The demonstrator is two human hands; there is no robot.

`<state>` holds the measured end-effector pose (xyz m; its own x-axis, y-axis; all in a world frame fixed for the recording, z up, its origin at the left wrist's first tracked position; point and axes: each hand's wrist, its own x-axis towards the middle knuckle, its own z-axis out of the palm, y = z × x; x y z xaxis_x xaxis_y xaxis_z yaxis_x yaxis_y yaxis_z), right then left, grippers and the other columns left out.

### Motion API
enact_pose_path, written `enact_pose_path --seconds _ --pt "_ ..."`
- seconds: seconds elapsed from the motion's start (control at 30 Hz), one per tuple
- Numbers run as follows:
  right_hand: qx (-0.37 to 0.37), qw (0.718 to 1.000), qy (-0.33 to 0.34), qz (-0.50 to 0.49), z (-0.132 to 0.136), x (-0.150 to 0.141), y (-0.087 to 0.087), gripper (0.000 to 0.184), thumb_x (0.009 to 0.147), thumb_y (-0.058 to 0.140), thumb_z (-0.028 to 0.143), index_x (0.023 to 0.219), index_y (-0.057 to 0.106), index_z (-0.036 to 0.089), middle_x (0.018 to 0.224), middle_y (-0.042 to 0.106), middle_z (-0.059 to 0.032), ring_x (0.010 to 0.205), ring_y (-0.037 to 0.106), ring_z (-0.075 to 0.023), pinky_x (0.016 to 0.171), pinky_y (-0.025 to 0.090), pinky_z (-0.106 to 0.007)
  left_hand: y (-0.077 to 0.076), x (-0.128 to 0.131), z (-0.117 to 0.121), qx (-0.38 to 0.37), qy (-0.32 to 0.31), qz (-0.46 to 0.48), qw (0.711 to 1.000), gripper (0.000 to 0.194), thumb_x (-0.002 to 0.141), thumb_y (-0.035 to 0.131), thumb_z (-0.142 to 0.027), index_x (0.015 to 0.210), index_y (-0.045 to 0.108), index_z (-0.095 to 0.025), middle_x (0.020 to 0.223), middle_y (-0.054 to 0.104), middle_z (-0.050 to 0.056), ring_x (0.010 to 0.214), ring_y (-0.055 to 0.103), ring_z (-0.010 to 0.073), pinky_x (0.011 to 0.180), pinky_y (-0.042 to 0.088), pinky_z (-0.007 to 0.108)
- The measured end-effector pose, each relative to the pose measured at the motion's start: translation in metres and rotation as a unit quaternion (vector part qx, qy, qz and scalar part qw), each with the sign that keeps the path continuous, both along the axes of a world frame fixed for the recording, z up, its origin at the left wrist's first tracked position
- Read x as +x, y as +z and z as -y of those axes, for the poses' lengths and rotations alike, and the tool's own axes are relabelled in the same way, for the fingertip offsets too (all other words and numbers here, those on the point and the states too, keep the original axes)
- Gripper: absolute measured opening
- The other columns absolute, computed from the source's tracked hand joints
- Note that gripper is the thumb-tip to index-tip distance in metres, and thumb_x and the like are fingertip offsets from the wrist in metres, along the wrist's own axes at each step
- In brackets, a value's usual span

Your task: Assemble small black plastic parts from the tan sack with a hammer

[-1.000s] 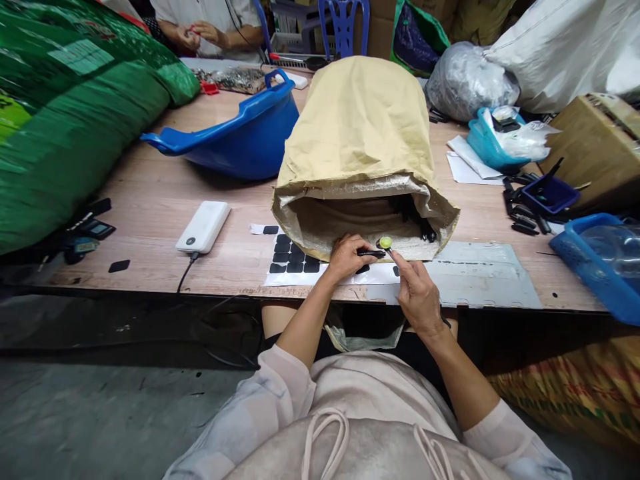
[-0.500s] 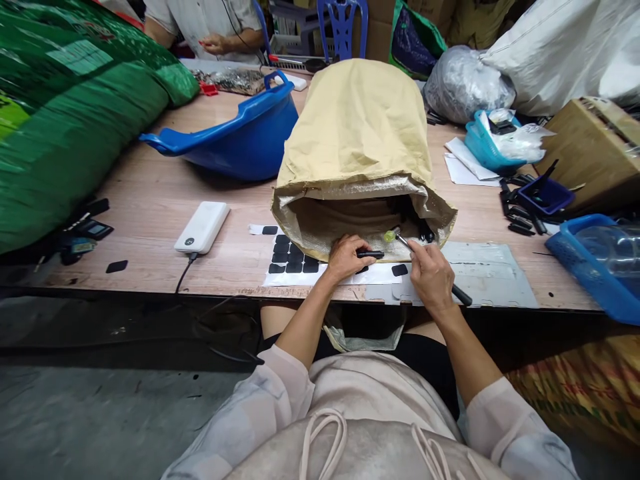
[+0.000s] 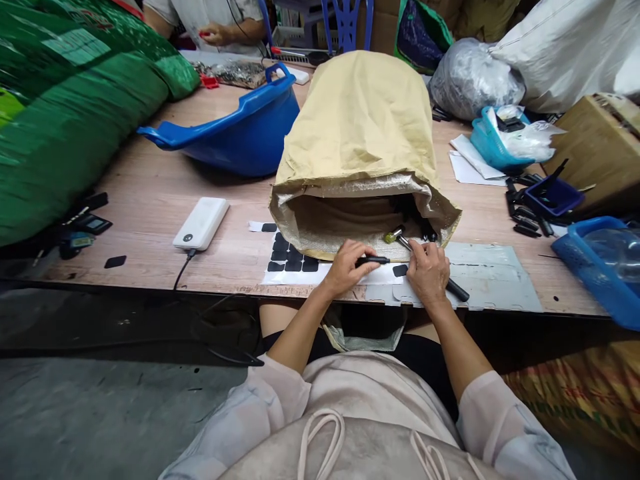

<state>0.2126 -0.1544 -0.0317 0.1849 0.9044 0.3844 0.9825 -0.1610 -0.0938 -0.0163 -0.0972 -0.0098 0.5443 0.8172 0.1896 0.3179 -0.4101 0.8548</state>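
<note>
My left hand [image 3: 345, 267] is closed on a slim black pen-like piece [image 3: 374, 260], which points right just in front of the mouth of a yellow woven sack [image 3: 365, 120]. My right hand [image 3: 429, 270] is closed over the metal shaft of a small hammer [image 3: 457, 291]. Its yellow-green and metal head lies at the lip of the sack, and its black grip sticks out below my palm. Dark pieces show inside the sack at the right. Under my hands is a white strip with black rounded stickers [image 3: 287, 257].
A blue basin [image 3: 240, 133] and a white power bank [image 3: 201, 223] with a cable are to the left. On the right are a turquoise basket [image 3: 493, 143], a purple tray [image 3: 554, 197], black parts and a blue tub [image 3: 590, 267]. Another person [image 3: 215, 33] sits across the table.
The hammer's head has turned and sits slightly lower at the sack's lip. My left hand has rotated a little, and the black piece has shifted slightly right and down.
</note>
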Motion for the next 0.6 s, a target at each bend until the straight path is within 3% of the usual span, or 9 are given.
enact_pose_path --seconds 0.1,0.17,0.2,0.3,0.37,0.43,0.5,0.6 --pt "-0.006 1.000 0.001 0.003 0.000 0.000 0.000 0.038 0.096 0.050 0.020 0.130 0.067 0.023 0.106 0.059 -0.0112 0.095 0.044 -0.0250 0.074 0.029 -0.035 0.005 -0.015 0.041 -0.140 -0.175 0.036 0.974 0.027 0.094 0.070 -0.043 0.105 0.074 -0.019 0.098 0.073 0.005 0.090 0.065 0.0195 0.082 0.050 0.029" --pt "-0.006 1.000 0.003 0.007 0.000 -0.001 -0.001 0.039 0.095 0.050 0.020 0.131 0.066 0.022 0.106 0.059 -0.0115 0.095 0.044 -0.0254 0.075 0.030 -0.036 -0.003 -0.020 0.065 -0.206 -0.282 -0.001 0.937 0.030 0.090 0.075 -0.046 0.103 0.075 -0.018 0.093 0.074 0.003 0.084 0.067 0.0174 0.078 0.050 0.026" --pt "-0.006 1.000 0.004 0.009 0.000 -0.001 -0.001 0.039 0.095 0.050 0.020 0.130 0.066 0.022 0.106 0.058 -0.0116 0.095 0.044 -0.0255 0.075 0.030 -0.036 -0.012 -0.020 0.074 -0.217 -0.301 -0.041 0.928 0.029 0.089 0.076 -0.045 0.103 0.075 -0.019 0.094 0.076 0.003 0.085 0.069 0.0181 0.078 0.050 0.026" --pt "-0.003 1.000 0.001 0.015 -0.001 -0.002 -0.001 0.038 0.095 0.049 0.020 0.129 0.066 0.021 0.105 0.058 -0.0117 0.095 0.045 -0.0257 0.076 0.030 -0.036 -0.048 -0.013 0.087 -0.224 -0.221 -0.239 0.919 0.028 0.093 0.070 -0.038 0.116 0.074 -0.023 0.114 0.078 0.006 0.104 0.072 0.0254 0.088 0.052 0.031" --pt "-0.004 1.000 0.000 0.015 -0.001 -0.002 -0.001 0.037 0.097 0.048 0.021 0.129 0.067 0.021 0.105 0.059 -0.0116 0.095 0.045 -0.0257 0.075 0.030 -0.036 -0.070 -0.005 0.088 -0.238 -0.155 -0.364 0.887 0.037 0.099 0.060 -0.035 0.134 0.066 -0.024 0.136 0.071 0.011 0.121 0.069 0.0295 0.096 0.052 0.036" --pt "-0.007 1.000 -0.002 0.016 -0.001 -0.003 0.000 0.036 0.099 0.047 0.022 0.129 0.067 0.022 0.105 0.060 -0.0115 0.095 0.046 -0.0257 0.075 0.029 -0.036 -0.080 0.002 0.088 -0.250 -0.140 -0.426 0.858 0.046 0.101 0.057 -0.035 0.145 0.059 -0.024 0.149 0.063 0.014 0.131 0.064 0.0312 0.100 0.052 0.038" --pt "-0.011 1.000 -0.003 0.018 0.000 -0.003 0.002 0.036 0.099 0.047 0.022 0.129 0.068 0.022 0.106 0.061 -0.0113 0.095 0.046 -0.0258 0.075 0.029 -0.036 -0.074 0.007 0.086 -0.239 -0.189 -0.424 0.853 0.048 0.097 0.063 -0.035 0.143 0.061 -0.023 0.144 0.066 0.014 0.129 0.065 0.0321 0.099 0.053 0.038" --pt "-0.015 1.000 -0.004 0.021 0.000 -0.004 0.003 0.037 0.099 0.047 0.021 0.130 0.067 0.022 0.106 0.061 -0.0115 0.096 0.046 -0.0260 0.075 0.029 -0.036 -0.040 0.010 0.072 -0.216 -0.342 -0.294 0.866 0.038 0.092 0.071 -0.037 0.126 0.073 -0.022 0.113 0.079 0.009 0.104 0.073 0.0263 0.087 0.054 0.031"
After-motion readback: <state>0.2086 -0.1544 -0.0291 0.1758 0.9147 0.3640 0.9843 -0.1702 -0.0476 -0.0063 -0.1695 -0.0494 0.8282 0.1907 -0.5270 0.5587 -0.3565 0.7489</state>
